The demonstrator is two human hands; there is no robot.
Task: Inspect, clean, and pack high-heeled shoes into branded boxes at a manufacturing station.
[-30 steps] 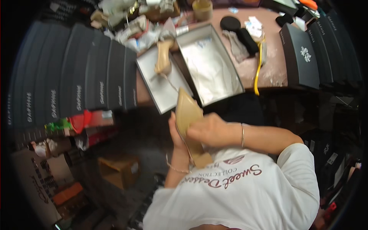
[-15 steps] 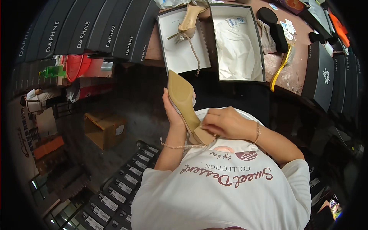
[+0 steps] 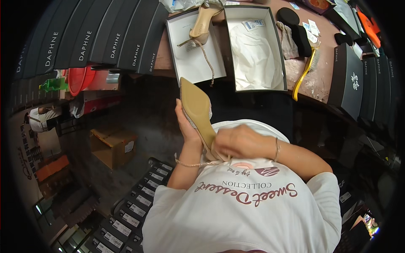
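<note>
Row of black shoeboxes (image 3: pixel 97 38) upper left, two open grey-lined boxes (image 3: pixel 257 46) on bench, brown carton (image 3: pixel 113 145) below

A brown worktop (image 3: pixel 310 80) runs across twelve to two o'clock; black boxes (image 3: pixel 105 38) stand at eleven, a cardboard carton (image 3: pixel 112 145) on the dark floor (image 3: pixel 143 118) at nine.

The right hand (image 3: pixel 240 141) covers the heel end of the beige shoe (image 3: pixel 198 111), so its grip there cannot be read. The left hand (image 3: pixel 187 126) is mostly behind the sole. The frame's top edge cuts the second shoe (image 3: pixel 201 23) at upper centre.
</note>
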